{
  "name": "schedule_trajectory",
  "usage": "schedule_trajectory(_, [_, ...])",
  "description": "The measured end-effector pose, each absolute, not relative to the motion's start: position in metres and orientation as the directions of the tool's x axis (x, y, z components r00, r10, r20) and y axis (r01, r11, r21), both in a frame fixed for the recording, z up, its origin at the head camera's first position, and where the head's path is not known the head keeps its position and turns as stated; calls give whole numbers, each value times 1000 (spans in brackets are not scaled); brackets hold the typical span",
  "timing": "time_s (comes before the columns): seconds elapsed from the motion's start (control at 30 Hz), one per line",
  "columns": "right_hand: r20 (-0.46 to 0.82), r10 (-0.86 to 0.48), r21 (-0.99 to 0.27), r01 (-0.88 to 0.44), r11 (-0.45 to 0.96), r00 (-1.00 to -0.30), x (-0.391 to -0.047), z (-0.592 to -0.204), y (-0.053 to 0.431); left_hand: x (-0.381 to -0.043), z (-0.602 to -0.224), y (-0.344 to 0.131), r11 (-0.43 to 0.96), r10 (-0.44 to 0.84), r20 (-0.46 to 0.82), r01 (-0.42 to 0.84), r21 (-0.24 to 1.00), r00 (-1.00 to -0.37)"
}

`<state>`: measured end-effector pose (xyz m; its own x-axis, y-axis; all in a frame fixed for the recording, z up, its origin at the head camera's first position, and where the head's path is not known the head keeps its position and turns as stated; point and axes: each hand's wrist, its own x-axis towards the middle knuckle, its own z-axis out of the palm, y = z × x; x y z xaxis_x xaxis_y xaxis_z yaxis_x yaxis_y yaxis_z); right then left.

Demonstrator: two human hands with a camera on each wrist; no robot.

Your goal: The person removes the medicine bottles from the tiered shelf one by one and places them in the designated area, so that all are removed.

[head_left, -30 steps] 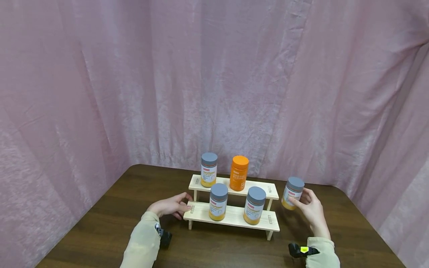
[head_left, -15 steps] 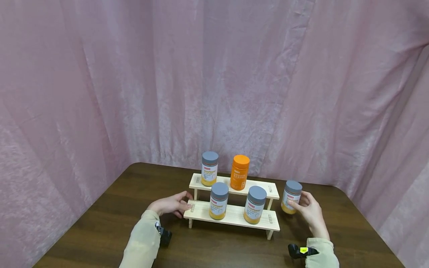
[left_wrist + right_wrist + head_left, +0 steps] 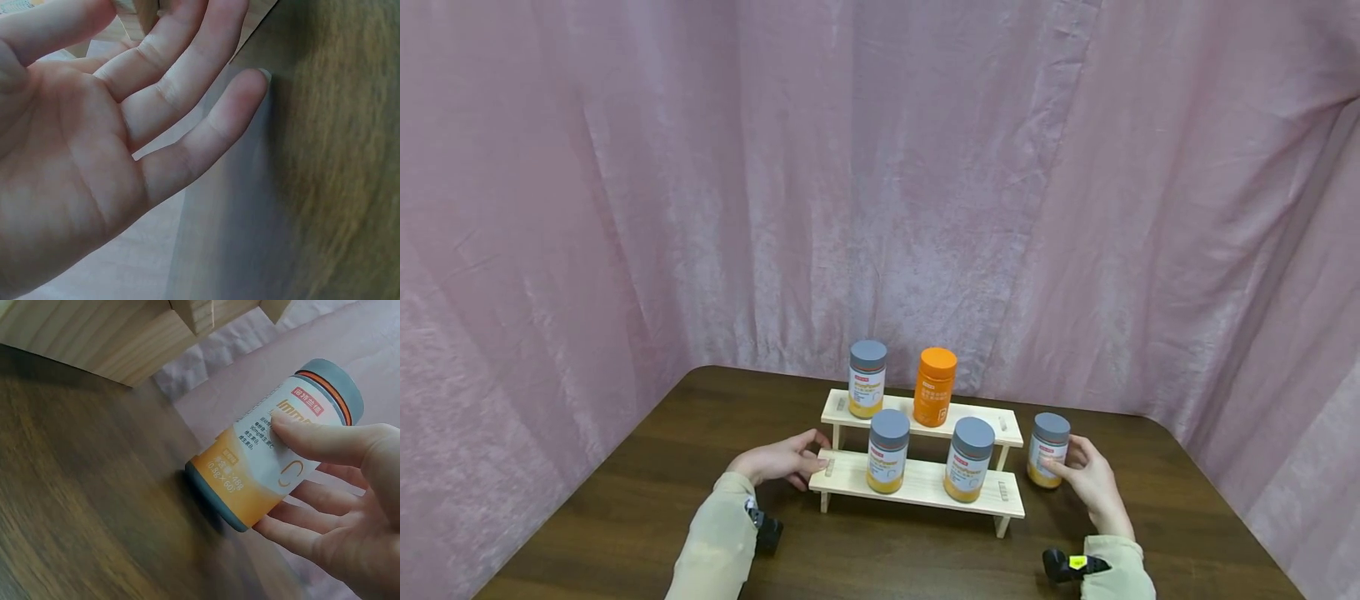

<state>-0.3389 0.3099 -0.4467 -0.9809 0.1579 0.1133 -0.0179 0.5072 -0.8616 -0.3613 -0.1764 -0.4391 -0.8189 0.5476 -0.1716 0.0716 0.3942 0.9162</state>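
Note:
My right hand [image 3: 1093,483] grips a grey-lidded supplement bottle [image 3: 1047,452] with a white and yellow label, to the right of a two-tier wooden rack [image 3: 925,483]. In the right wrist view, the thumb lies across the label and the fingers reach behind; the bottle's base is at the tabletop. At the rack's left end, my left hand [image 3: 778,461] pinches the lower board, thumb on top. The left wrist view shows the wood only at the fingertips, with the little finger [image 3: 234,106] held apart. What the other fingers touch is partly hidden.
On the lower tier stand two grey-lidded bottles [image 3: 887,452] [image 3: 968,461]. The upper tier bears another grey-lidded bottle [image 3: 867,381] and an orange bottle [image 3: 935,390]. Pink curtains [image 3: 880,183] hang behind the dark wooden table [image 3: 647,467].
My right hand has lowered the bottle toward the tabletop and slightly left, and the bottle has come from tilted to more upright. The left hand and rack stay in place.

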Motion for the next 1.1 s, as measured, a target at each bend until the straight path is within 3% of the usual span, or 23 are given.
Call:
schedule_trajectory(0.63, [93, 119, -887, -27, 462, -989, -340, -443, 310, -360, -439, -176, 398, 541, -180, 62, 915, -822])
schedule_trajectory(1.1, [269, 197, -847, -133, 515, -943, -354, -455, 286, -360, -437, -176, 414, 545, -180, 76, 907, -819])
